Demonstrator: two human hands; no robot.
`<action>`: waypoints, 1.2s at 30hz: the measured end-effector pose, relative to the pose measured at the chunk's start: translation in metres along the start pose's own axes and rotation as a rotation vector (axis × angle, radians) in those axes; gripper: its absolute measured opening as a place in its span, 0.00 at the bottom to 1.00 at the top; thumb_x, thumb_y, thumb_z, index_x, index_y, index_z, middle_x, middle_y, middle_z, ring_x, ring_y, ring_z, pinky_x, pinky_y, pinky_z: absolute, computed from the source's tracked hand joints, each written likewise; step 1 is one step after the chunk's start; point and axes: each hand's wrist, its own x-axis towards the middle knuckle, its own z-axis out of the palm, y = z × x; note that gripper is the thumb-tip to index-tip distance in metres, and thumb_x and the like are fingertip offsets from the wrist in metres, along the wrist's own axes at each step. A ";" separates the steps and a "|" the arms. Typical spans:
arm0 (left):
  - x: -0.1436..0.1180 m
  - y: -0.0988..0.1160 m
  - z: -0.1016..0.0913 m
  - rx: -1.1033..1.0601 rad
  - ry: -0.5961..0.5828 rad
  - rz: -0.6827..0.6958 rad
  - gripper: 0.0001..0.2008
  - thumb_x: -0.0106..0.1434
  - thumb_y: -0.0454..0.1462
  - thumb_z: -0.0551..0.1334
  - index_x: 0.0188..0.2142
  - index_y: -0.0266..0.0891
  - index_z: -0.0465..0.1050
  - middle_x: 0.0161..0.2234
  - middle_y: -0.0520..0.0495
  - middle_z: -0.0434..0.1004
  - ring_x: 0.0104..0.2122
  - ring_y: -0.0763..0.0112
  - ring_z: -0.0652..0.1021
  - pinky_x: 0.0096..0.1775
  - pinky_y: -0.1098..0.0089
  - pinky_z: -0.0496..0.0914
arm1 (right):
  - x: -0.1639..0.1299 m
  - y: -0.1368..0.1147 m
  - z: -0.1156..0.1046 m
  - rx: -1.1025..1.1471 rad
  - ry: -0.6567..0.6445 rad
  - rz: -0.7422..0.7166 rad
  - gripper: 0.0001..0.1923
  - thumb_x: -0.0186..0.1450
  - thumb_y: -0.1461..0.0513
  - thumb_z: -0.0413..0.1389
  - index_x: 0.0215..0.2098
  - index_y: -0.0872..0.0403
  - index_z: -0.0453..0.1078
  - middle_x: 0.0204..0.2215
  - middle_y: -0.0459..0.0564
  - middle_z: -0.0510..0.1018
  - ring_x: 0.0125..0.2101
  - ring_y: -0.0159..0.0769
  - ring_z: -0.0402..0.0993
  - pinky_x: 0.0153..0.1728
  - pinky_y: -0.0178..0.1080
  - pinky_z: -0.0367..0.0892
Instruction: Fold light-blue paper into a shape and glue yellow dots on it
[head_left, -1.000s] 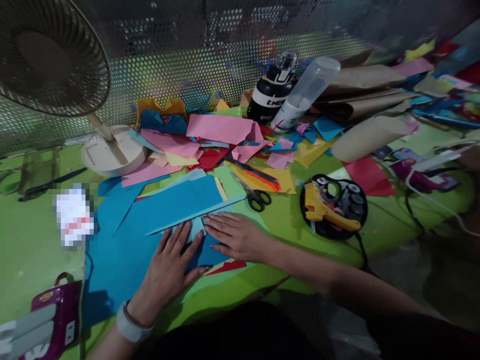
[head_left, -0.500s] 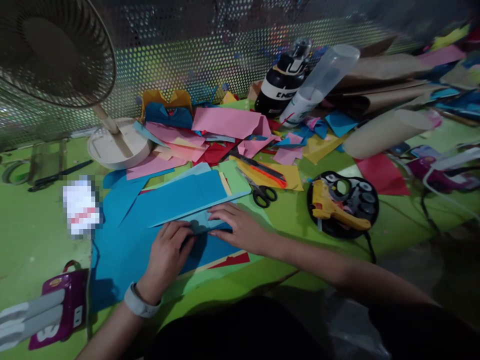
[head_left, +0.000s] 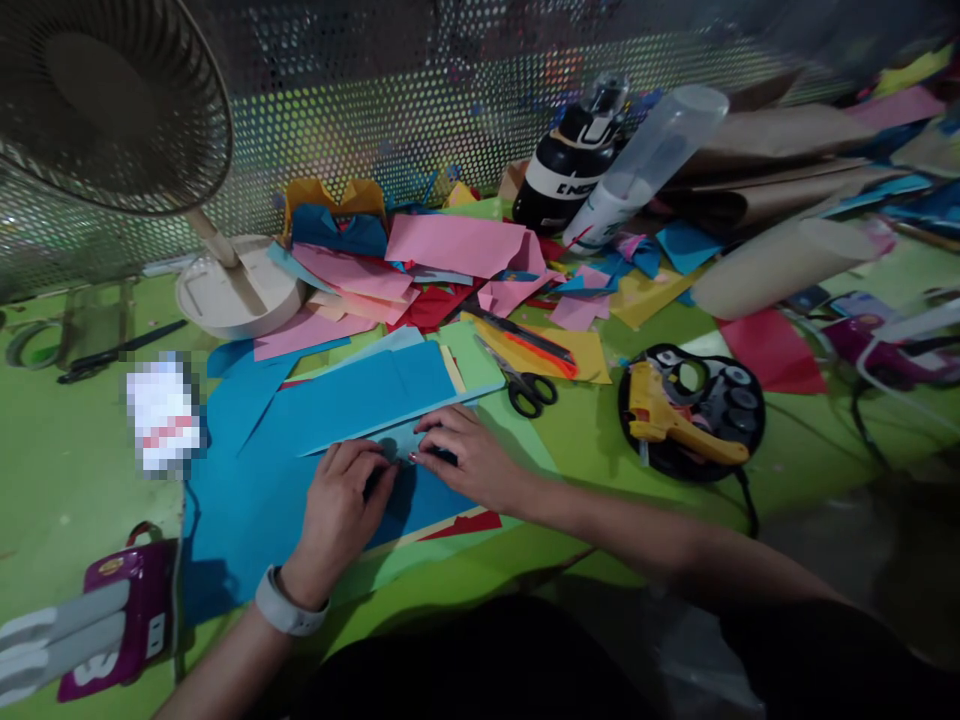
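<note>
Head camera: light-blue paper (head_left: 401, 442) lies over a blue sheet (head_left: 255, 520) on a green table (head_left: 592, 420), between a worker's two hands. The left hand (head_left: 345, 500) curls narrow, thumb and fingertips apparently pinching the paper's left end; the right hand (head_left: 480, 465), also bent, appears to pinch the right end. Folding looks to be the step in hand, and the next move would call for lined-up edges and firm, even pressure along the crease. Scissors (head_left: 514, 378) lie just beyond the right hand; farther right, a glue gun (head_left: 664, 420) rests in a black tray (head_left: 679, 466).
</note>
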 end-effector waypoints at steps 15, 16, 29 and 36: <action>-0.004 0.001 0.002 0.098 -0.041 0.101 0.12 0.68 0.33 0.55 0.47 0.37 0.75 0.45 0.41 0.77 0.43 0.59 0.76 0.42 0.59 0.74 | 0.001 -0.002 0.003 -0.066 0.044 -0.027 0.05 0.68 0.62 0.55 0.37 0.53 0.72 0.38 0.52 0.75 0.42 0.41 0.69 0.45 0.44 0.65; -0.004 0.001 0.002 0.100 -0.040 0.119 0.12 0.68 0.32 0.55 0.47 0.37 0.75 0.47 0.40 0.77 0.44 0.59 0.76 0.43 0.58 0.74 | 0.001 -0.002 0.003 -0.070 0.048 -0.032 0.05 0.68 0.62 0.54 0.38 0.53 0.73 0.38 0.52 0.75 0.42 0.41 0.69 0.45 0.44 0.65; -0.007 -0.003 0.009 0.260 -0.107 0.312 0.21 0.65 0.26 0.51 0.56 0.34 0.69 0.55 0.39 0.74 0.54 0.59 0.74 0.54 0.57 0.71 | -0.002 0.001 0.005 -0.111 0.060 -0.079 0.13 0.69 0.64 0.51 0.49 0.55 0.73 0.40 0.55 0.76 0.43 0.41 0.69 0.46 0.45 0.68; -0.008 -0.008 0.013 0.230 -0.128 0.332 0.25 0.65 0.26 0.50 0.60 0.34 0.64 0.58 0.39 0.71 0.58 0.60 0.71 0.57 0.56 0.69 | -0.002 0.001 0.001 -0.064 0.085 -0.098 0.11 0.69 0.64 0.51 0.43 0.54 0.75 0.39 0.53 0.77 0.42 0.39 0.71 0.46 0.43 0.69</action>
